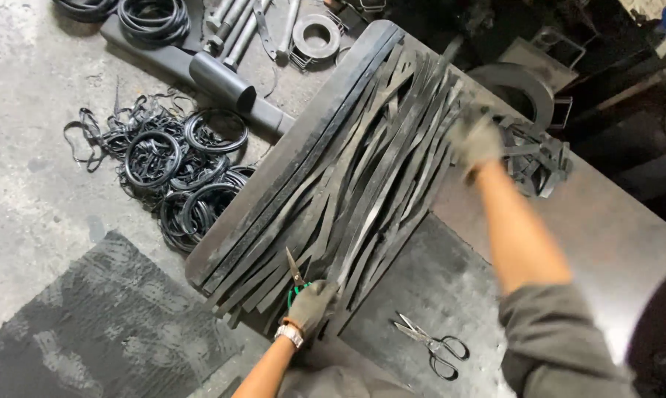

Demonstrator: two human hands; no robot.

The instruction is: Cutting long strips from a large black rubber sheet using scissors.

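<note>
the left hand (312, 306), gloved, is closed around green-handled scissors (296, 276) at the near edge of the bench (613, 236), blades pointing into the black rubber strips (362, 169). the right hand (474, 140), blurred, grips the strips' far ends near the far edge.

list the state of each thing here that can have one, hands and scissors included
left hand: gloved, closed on the green-handled scissors, blades slightly open
right hand: gloved, motion-blurred, at the far ends of the long black rubber strips
second pair of scissors, black-handled: blades shut, lying loose
black rubber rings: piled on the floor
</note>
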